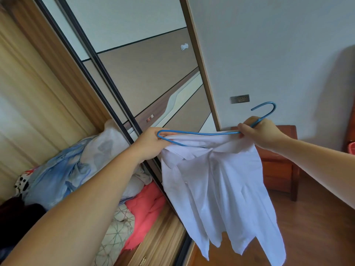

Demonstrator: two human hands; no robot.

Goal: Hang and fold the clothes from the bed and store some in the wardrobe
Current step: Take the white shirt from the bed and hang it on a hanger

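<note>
A white shirt (226, 185) hangs in the air on a blue wire hanger (201, 133) in front of the wardrobe. My left hand (151, 144) grips the hanger's left end together with the shirt's shoulder. My right hand (259, 133) holds the hanger at the base of its hook, which points up and right. The shirt's lower part drapes down loose and crumpled. The open wardrobe (57, 104) is at the left, its sliding door (146, 77) behind the shirt.
Inside the wardrobe lies a pile of bedding and clothes: a pale blue bundle (63, 169), a pink cloth (148, 210) and a patterned quilt (115, 233). A red-brown wooden bedside cabinet (278, 169) stands at the right on the wooden floor (317, 237).
</note>
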